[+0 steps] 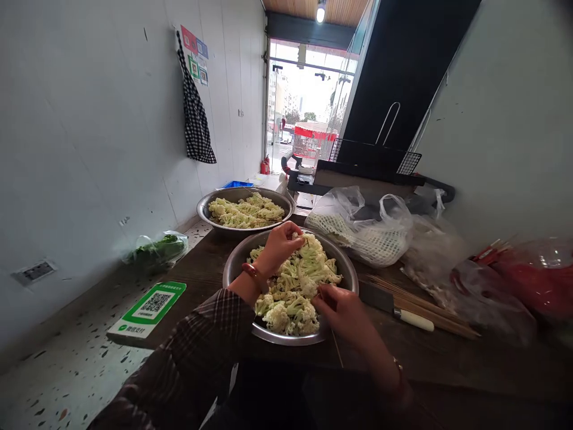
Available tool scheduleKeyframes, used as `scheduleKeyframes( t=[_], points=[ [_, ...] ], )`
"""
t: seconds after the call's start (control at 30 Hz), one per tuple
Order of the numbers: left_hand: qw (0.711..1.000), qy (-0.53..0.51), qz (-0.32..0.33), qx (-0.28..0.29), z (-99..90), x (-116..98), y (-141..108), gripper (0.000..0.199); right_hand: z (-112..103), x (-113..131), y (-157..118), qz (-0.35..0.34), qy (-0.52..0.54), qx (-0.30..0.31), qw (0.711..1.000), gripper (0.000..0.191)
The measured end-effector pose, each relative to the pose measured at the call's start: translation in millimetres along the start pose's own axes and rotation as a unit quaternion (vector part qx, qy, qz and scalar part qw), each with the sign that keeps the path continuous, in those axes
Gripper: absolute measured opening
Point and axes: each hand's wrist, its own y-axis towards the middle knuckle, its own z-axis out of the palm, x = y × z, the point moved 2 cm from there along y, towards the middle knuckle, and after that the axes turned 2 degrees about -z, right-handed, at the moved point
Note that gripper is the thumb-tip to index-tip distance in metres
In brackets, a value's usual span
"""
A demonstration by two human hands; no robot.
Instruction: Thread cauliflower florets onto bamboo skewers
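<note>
A metal bowl (233, 263) full of pale cauliflower florets (286, 313) stands on the dark table before me. Over the bowl's far part, my left hand (283, 242) pinches a small cauliflower piece at its fingertips. My right hand (339, 307) is closed at the bowl's right side, its fingers round a thin wooden skewer (336, 348) whose lower end points down toward the table's front edge. The skewer's upper part is hidden among fingers and florets.
Behind on the left, a second metal bowl (205, 209) holds more cauliflower. At right lie a knife (416, 319), loose skewers (447, 322) and plastic bags (385, 239). A QR-code sign (154, 304) lies at the left edge.
</note>
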Motion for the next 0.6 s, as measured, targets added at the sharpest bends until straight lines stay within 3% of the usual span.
scheduleKeyframes(
  t=[0.1, 0.23, 0.4, 0.6],
  points=[
    [1.0, 0.0, 0.011, -0.012, -0.4, 2, 1, 0.017, 8, 3, 0, 0.016, -0.003, -0.025, 1.0, 0.02],
    [1.0, -0.011, 0.015, -0.019, -0.7, 2, 3, 0.018, 6, -3, -1, 0.031, 0.071, -0.064, 0.995, 0.028],
    [0.997, 0.053, 0.054, -0.016, -1.8, -5, 1, 0.015, 2, -11, -7, 0.078, 0.159, -0.031, 0.984, 0.043],
    [0.993, 0.094, 0.074, -0.017, -2.1, -13, -3, 0.01, 0, -6, -7, 0.054, 0.102, -0.1, 0.988, 0.039]
  ],
)
